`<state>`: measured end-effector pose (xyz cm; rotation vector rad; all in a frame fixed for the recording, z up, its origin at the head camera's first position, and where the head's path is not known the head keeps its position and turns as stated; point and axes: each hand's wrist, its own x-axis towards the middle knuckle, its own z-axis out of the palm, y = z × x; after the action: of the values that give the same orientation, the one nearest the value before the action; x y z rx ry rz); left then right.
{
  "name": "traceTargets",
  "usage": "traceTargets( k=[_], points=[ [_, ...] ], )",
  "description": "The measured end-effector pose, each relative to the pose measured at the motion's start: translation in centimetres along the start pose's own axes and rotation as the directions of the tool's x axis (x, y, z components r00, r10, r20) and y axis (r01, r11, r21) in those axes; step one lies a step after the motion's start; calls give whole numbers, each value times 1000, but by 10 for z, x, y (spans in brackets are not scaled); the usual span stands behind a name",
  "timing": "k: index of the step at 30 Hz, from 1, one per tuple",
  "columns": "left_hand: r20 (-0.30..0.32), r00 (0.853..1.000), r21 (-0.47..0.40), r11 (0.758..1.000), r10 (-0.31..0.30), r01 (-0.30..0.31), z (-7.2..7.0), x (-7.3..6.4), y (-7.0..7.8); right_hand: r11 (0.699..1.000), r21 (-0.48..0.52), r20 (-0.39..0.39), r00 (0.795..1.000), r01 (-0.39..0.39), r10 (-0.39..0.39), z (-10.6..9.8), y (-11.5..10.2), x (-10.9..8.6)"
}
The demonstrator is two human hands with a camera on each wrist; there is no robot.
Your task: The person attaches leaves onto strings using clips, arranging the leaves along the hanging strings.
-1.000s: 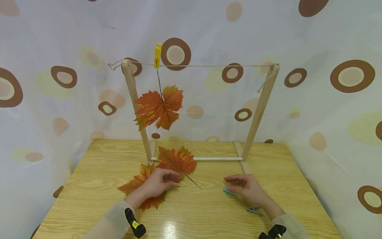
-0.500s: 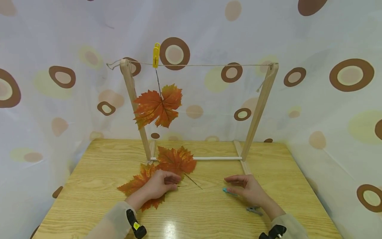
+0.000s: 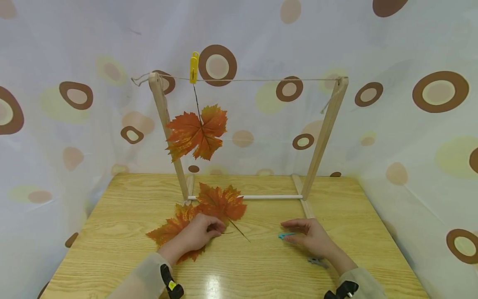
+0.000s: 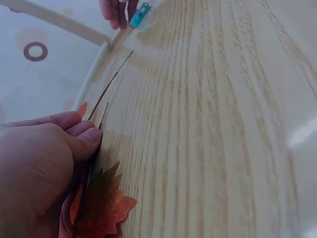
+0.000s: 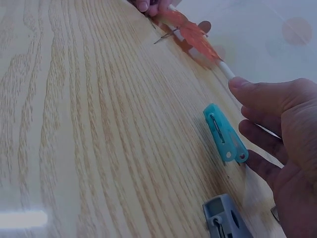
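Two orange artificial maple leaves lie overlapping on the table at left. My left hand (image 3: 196,234) lies over the nearer leaf (image 3: 168,230), thumb and fingers pinched together at its thin stem (image 4: 104,115). Just beyond the fingertips is the farther leaf (image 3: 222,201), its stem pointing toward me. My right hand (image 3: 310,237) is held relaxed beside a teal clothespin (image 5: 223,131), with thumb and fingers apart and a fingertip right at the clip's end. Close to that hand's underside lies a grey clothespin (image 5: 225,218). Part of the nearer leaf is hidden under my left hand.
A wooden frame (image 3: 325,137) stands at the back with a string (image 3: 257,80) across its top. From the string a yellow clothespin (image 3: 193,68) holds a third maple leaf (image 3: 199,133) by its stem. A white rod (image 3: 272,197) joins the frame's feet on the table (image 3: 246,274).
My left thumb and fingers have drawn closer together. The farther leaf's stem has swung slightly toward me. The teal clothespin has turned a little at my right fingertips; that hand has stayed in place.
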<state>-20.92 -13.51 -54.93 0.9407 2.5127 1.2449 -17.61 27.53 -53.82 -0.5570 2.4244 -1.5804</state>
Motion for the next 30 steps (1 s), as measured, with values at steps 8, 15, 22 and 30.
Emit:
traceTargets(
  k=[8,15,22,30],
  points=[
    [37,999,95,995,31,-34,-1,1,7,999,-45,-6,1000,-4,3,0,4,-3],
    [42,999,92,995,27,-31,-6,2,10,999,-43,-9,1000,-13,13,0,7,-7],
    [54,998,170,984,35,-44,-13,2,20,998,-61,26,999,28,-27,0,14,-5],
    [56,996,264,961,69,-82,-22,0,38,989,-142,15,999,31,-30,-2,18,-4]
  ],
)
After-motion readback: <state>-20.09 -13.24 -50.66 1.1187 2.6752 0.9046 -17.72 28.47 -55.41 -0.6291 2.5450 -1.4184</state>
